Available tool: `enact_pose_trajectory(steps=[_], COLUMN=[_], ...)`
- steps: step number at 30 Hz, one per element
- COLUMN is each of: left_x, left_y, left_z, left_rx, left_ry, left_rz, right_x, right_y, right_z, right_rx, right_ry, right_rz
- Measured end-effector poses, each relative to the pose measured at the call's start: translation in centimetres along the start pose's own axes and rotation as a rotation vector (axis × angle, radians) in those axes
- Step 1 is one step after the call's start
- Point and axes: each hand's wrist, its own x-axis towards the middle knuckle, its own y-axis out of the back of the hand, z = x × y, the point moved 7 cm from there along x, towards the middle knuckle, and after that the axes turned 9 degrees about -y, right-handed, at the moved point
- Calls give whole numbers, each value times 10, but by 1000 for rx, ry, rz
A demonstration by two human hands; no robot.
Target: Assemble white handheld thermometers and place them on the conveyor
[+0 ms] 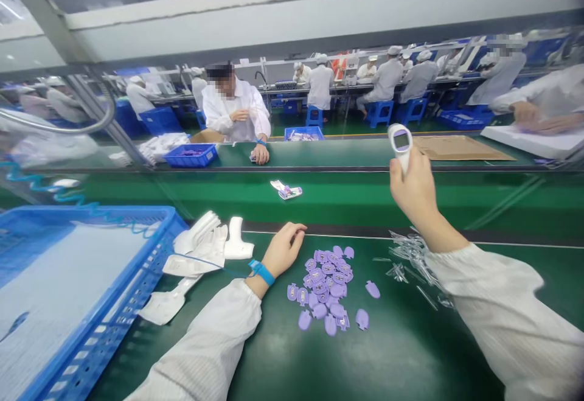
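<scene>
My right hand (416, 185) is raised over the green conveyor and grips a white handheld infrared thermometer (402, 140) with a small dark display. The thermometer stands roughly upright, its handle inside my fist. My left hand (283, 249), with a blue wrist strap (261, 272), lies at the bench's far edge, fingers loosely bent and apart, holding nothing visible. Just right of it is a pile of small purple plastic covers (326, 285), a few lying loose. White thermometer shell parts (205, 243) are heaped left of my left hand. Clear plastic pieces (408, 255) lie below my right forearm.
A large blue basket (98, 328) takes up the left side of the bench (365, 358). White-and-purple assemblies (286, 190) lie on the conveyor (219, 191). Opposite, a co-worker (235, 106) sits beside a blue tray (191, 155). A metal rail crosses overhead.
</scene>
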Motion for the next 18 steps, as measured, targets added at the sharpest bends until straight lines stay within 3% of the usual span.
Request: enact_pose_trajectory(steps=[3, 6, 10, 13, 18], left_x=[2, 4, 7, 9, 10], left_y=[-9, -12, -16, -17, -14], left_z=[-6, -12, -21, -23, -24], left_rx=[-32, -64, -111, -152, -247], left_ry=[17, 28, 48, 74, 156], left_rz=[-44, -56, -60, -68, -22], right_x=[17, -4, -38, -47, -68], right_y=[-59, -120, -177, -218, -279], right_z=[-17, -21, -34, -64, -129], right_rx=[-272, -499, -591, -596, -479], right_ry=[69, 93, 113, 198, 438], right_rz=[-109, -304, -403, -470, -746])
